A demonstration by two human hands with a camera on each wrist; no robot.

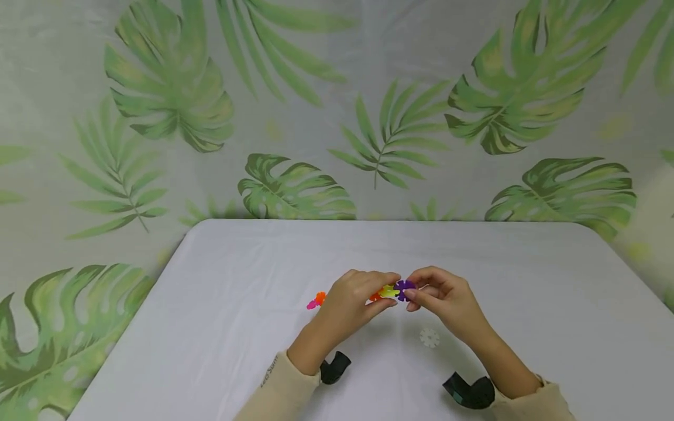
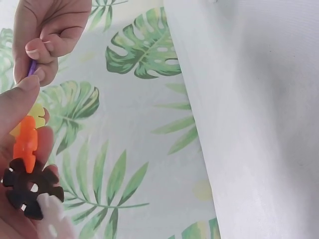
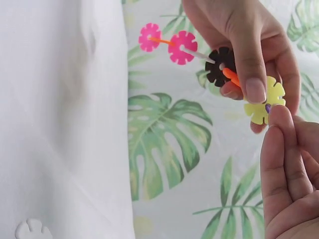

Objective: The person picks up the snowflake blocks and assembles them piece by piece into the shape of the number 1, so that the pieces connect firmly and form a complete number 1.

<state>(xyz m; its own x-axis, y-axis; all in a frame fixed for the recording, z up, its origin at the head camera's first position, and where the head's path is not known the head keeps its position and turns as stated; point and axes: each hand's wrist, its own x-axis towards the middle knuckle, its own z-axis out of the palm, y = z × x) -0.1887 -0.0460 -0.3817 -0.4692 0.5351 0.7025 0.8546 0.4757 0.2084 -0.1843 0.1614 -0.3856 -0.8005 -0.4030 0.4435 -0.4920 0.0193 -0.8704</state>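
Note:
Above the white table, a chain of slotted plastic snowflake discs is held between both hands. My left hand [image 1: 350, 301] grips the chain near its right end, thumb and fingers around the yellow disc [image 3: 273, 94] and the orange disc [image 2: 26, 142]. Further along hang a black disc [image 2: 32, 188], a white disc [image 2: 54, 219], and pink discs [image 3: 182, 48] with an orange one [image 3: 162, 41] between them. My right hand [image 1: 447, 298] pinches a purple disc [image 1: 404, 290] edge-on against the yellow disc. How deeply their slots engage is hidden by fingertips.
A loose white snowflake disc [image 1: 429, 337] lies on the white-covered table [image 1: 237, 351], below the right hand. Black wrist-worn devices [image 1: 335, 368] sit at both cuffs. Behind the table's far edge hangs a leaf-patterned cloth [image 1: 295, 128].

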